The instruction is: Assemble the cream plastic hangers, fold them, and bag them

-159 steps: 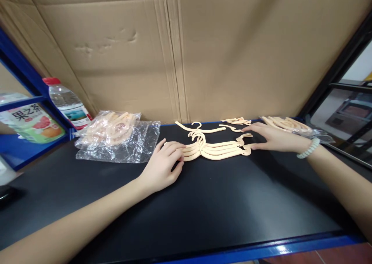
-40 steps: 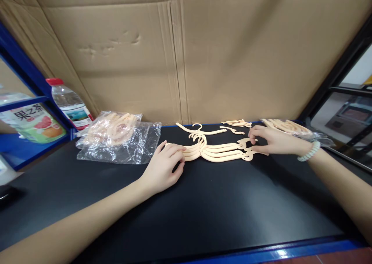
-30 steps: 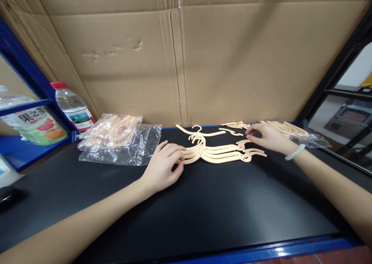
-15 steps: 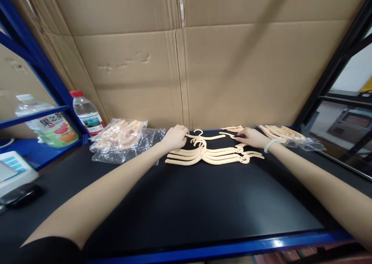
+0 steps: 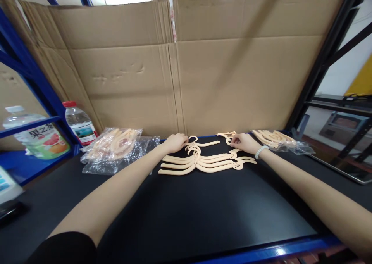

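Observation:
My left hand (image 5: 176, 143) has its fingers closed on the left end of a cream plastic hanger (image 5: 207, 144) lying at the back of the black table. Farther right, my right hand (image 5: 246, 143) pinches a small curved cream piece (image 5: 228, 140) close to that hanger's right tip, with a gap between them. In front of both hands lies an overlapping row of several hangers (image 5: 178, 172), hooks pointing to the back. Curved cream pieces (image 5: 238, 165) sit at their right ends. Some fingertips are hidden.
A clear bag of cream parts (image 5: 116, 144) lies on the left, another bag (image 5: 274, 138) on the right. Loose thin pieces (image 5: 226, 134) lie by the cardboard wall (image 5: 247, 74). A red-capped bottle (image 5: 80, 122) and a larger labelled bottle (image 5: 43, 136) stand at left.
The camera view has tilted upward and shifted slightly. The small piece in my right hand now hangs curved-end down near the fingertips; my left hand keeps its hold on the back hanger.

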`<state>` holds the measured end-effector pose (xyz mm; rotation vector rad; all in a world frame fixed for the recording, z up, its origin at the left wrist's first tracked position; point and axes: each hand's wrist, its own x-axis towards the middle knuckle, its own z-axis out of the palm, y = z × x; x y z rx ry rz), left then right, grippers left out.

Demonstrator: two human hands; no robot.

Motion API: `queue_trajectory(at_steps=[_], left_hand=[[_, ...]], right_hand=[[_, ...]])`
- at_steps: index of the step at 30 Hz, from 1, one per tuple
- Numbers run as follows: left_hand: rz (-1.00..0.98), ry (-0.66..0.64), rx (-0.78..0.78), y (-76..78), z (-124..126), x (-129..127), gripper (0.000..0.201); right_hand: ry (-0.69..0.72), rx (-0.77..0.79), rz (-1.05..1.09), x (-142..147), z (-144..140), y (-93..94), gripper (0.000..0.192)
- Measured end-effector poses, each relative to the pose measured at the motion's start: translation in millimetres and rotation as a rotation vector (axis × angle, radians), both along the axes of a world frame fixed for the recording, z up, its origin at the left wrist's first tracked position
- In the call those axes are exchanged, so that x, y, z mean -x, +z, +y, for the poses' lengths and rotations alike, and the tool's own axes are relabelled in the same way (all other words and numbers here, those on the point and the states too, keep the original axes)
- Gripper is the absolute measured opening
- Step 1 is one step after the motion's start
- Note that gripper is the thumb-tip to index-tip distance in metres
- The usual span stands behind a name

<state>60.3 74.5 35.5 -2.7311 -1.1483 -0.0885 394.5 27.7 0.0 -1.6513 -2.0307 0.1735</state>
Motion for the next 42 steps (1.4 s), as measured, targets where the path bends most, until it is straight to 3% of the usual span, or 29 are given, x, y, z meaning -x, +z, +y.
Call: queue_trajectory(at_steps=[8,14,17,20,25,31,38,42], left_hand=[[-0.175,0.098,-0.103,15.5,-17.3,1.3,0.026],[-0.390,0.125,-0.236,27.9,-56.3,10.4,0.009],[-0.474,0.108,-0.252,17.9,-85.8,18.8,0.008],[-0.530,0.069,-0.236,-3.1,-112.8,24.5,0.013],[-0.779,-0.049,-0.224,-31.5,-134.0,23.3,0.015],[-0.831,-0.046,-0.162,-35.6,-131.7,21.6,0.012],[-0.838,-0.009,-0.106,-36.4,-132.2,21.3,0.012],[-0.830,0.001,-0.108,-34.7,-132.9,20.8,0.012]], right_hand=[[-0.037,-0.057,0.367,-5.3,-11.7,13.5,0.020],[0.032,0.007,0.693,-3.6,-38.0,26.5,0.041],[0.126,0.112,0.817,9.4,-56.9,31.3,0.041],[0.221,0.284,0.994,27.7,-71.0,34.7,0.036],[0.265,0.432,1.147,50.2,-81.4,35.0,0.033],[0.322,0.475,1.107,52.3,-84.9,34.6,0.026],[0.281,0.522,1.172,49.5,-84.1,36.8,0.030],[0.229,0.492,1.210,46.7,-82.0,39.2,0.042]])
